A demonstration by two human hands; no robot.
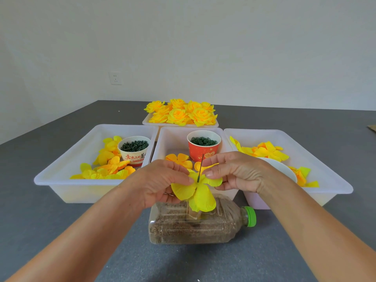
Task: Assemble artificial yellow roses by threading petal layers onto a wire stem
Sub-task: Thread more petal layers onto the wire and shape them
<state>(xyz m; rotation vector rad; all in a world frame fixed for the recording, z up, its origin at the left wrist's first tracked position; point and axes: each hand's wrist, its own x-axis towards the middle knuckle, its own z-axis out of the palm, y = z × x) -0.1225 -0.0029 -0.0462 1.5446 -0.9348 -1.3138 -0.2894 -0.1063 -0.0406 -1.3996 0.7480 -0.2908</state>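
Petal layer (198, 192): thin yellow fabric, matt, faintly crinkled. Wire stem (200, 168): dark green, thin, dull. Trays (61, 180): translucent white plastic, smooth, slight sheen. Bottle (203, 226): clear ribbed plastic, glossy, green plastic cap (250, 216). Cups (203, 153): printed paper. Table (61, 216): grey, matt, finely textured.

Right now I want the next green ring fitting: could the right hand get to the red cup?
Probably yes. The red cup stands open-topped just beyond the right hand, nothing between; but that hand pinches the petal layer and must let go.
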